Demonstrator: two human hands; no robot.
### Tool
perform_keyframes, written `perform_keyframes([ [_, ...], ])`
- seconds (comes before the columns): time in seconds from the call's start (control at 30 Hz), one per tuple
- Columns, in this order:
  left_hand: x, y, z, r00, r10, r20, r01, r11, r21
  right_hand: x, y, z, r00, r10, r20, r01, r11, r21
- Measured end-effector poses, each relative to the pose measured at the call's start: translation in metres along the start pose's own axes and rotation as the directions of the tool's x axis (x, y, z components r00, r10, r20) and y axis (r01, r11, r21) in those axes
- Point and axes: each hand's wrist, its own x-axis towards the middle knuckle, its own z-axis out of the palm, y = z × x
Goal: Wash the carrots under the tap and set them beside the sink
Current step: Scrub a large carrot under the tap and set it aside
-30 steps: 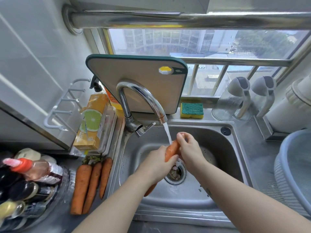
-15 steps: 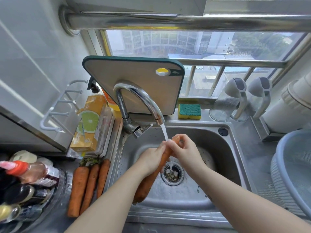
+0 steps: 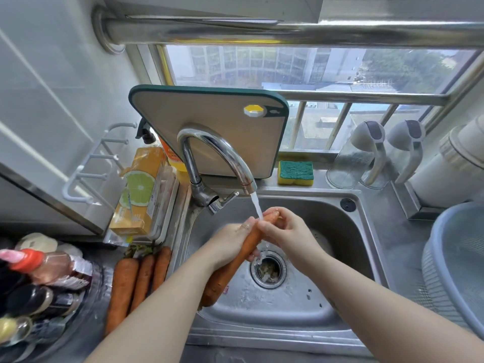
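An orange carrot [image 3: 230, 268] slants over the steel sink [image 3: 348, 247], thin end up under the running tap [image 3: 222, 155]. My left hand [image 3: 230, 244] grips its middle. My right hand [image 3: 285, 231] pinches the thin upper end, where the water stream lands. The thick lower end sticks out below my left wrist. Three more carrots [image 3: 136, 281] lie side by side on the counter left of the sink, green tops toward the wall.
A cutting board [image 3: 209, 127] leans behind the tap, a sponge [image 3: 296, 172] beside it. An orange carton [image 3: 138, 189] and bottles [image 3: 39, 284] crowd the left counter. Two glass jugs [image 3: 366, 155] and a blue basin [image 3: 455, 265] stand on the right.
The carrot has slid upward through my hands, so its thin end now sits under the stream and more of the thick end shows below my left hand.
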Motion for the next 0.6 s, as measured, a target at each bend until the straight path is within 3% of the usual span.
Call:
perform_keyframes([
  [0.13, -0.001, 0.006, 0.006, 0.998, 0.062, 0.027, -0.066, 0.971, 0.228, 0.008, -0.006, 0.002, 0.984, 0.032, -0.176, -0.037, 0.999, -0.025],
  [0.37, 0.001, 0.002, 0.009, 0.997, 0.072, -0.022, -0.065, 0.976, 0.210, 0.001, -0.006, -0.004, 0.993, 0.099, 0.062, -0.090, 0.987, -0.130],
  [0.5, 0.001, -0.001, 0.009, 0.996, 0.082, -0.033, -0.072, 0.967, 0.246, 0.005, -0.015, -0.016, 0.955, 0.211, 0.207, -0.212, 0.977, -0.021],
  [0.6, 0.002, 0.003, 0.008, 0.991, 0.116, -0.064, -0.094, 0.957, 0.275, 0.006, -0.021, -0.020, 0.963, 0.178, 0.202, -0.163, 0.983, -0.088],
])
